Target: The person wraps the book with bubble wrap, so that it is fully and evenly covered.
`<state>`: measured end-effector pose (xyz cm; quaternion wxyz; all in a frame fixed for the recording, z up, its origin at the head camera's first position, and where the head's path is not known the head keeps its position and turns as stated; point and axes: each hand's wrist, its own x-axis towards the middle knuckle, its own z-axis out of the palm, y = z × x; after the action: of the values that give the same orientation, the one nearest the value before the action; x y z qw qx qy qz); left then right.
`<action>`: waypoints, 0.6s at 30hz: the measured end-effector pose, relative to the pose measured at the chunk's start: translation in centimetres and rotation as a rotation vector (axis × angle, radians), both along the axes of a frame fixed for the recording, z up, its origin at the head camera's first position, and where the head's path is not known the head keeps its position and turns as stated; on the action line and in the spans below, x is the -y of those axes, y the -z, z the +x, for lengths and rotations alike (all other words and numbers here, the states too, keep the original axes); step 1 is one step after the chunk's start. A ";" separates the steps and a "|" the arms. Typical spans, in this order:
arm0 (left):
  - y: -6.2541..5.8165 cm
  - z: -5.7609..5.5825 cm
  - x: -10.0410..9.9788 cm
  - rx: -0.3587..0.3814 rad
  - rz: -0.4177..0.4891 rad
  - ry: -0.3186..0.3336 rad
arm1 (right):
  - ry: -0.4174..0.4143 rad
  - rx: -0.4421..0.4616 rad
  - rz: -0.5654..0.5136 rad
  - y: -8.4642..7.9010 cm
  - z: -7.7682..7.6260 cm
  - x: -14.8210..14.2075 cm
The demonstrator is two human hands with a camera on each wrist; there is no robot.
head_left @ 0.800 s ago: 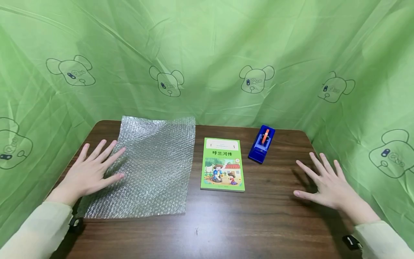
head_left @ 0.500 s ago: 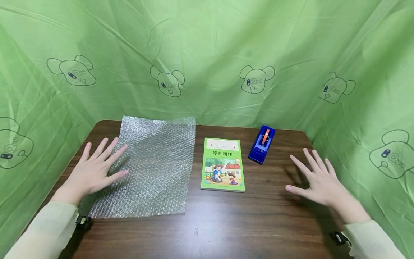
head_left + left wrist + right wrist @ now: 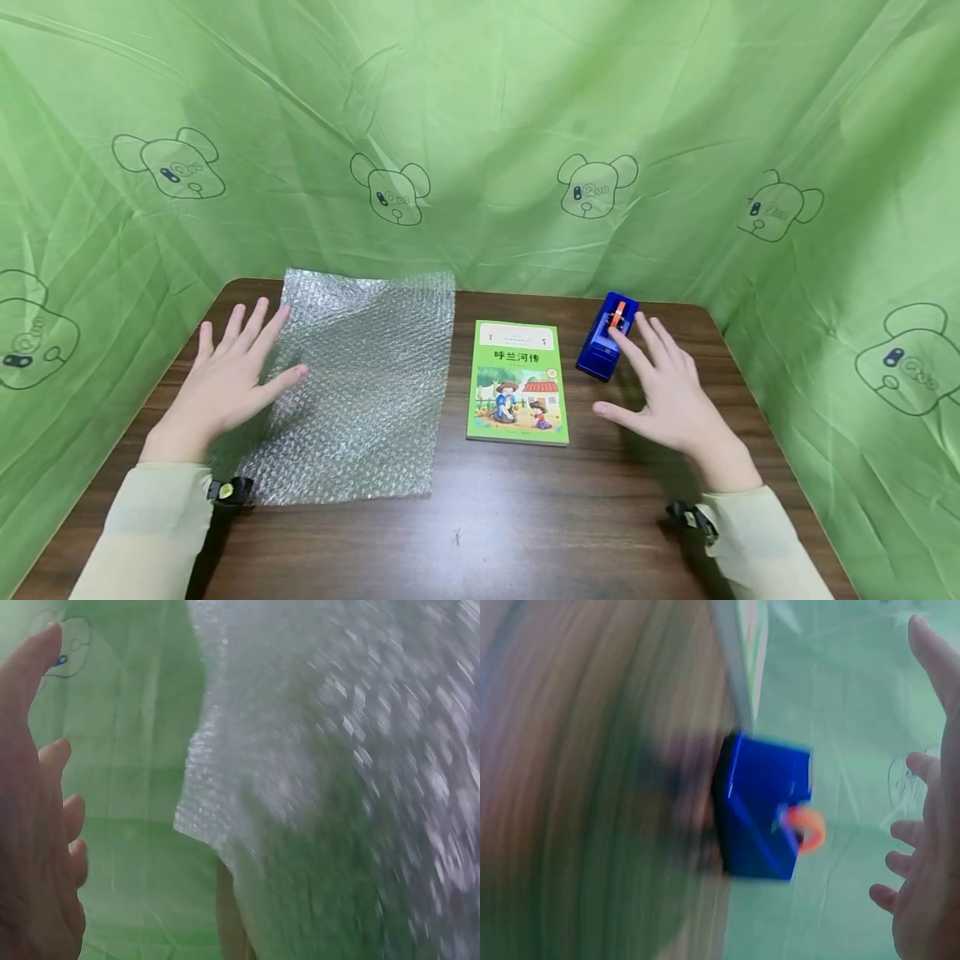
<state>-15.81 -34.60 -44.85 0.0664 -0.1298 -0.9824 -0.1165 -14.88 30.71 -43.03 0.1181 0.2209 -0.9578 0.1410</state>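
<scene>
Pale sleeves point(image 3: 138, 529) come in over a brown wooden table point(image 3: 510, 542), its near edge out of view. Toward the left edge, the left hand point(image 3: 221, 387), fingers and thumb spread wide and holding nothing, hangs over the left side of bubble wrap point(image 3: 367, 383) that spans to the far edge. Across the table, the right hand point(image 3: 667, 404) is likewise empty, its thumb well apart from the fingers. Between them, mid-table, lies a green book point(image 3: 517, 383), cover up. Beyond its right side, toward the far edge and short of the far right corner, is a blue tape dispenser point(image 3: 598, 350), its long axis running near to far, the far end leaning right, an orange ring point(image 3: 619, 313) toward that end. The right hand is by far the nearer; the dispenser lies below its fingertips and mostly to their left, apart from them in the right wrist view. Behind hangs a green curtain point(image 3: 480, 100).
</scene>
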 end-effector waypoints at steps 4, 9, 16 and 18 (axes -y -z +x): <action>-0.3 0.0 -0.7 0.025 0.077 -0.018 | -0.067 -0.018 -0.045 0.2 -0.7 2.7; 0.0 0.3 -1.1 0.047 0.157 -0.027 | -0.141 -0.019 -0.079 0.5 -1.4 6.0; 0.7 0.3 -1.5 0.035 0.226 -0.014 | -0.187 0.038 -0.108 1.0 -2.1 9.9; 0.9 0.4 -1.7 0.039 0.244 -0.009 | -0.196 0.057 -0.115 1.3 -2.3 10.9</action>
<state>-15.45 -32.90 -45.78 0.0632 -0.1141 -0.9626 -0.2376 -17.19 19.78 -44.37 0.0888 0.3022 -0.9249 0.2128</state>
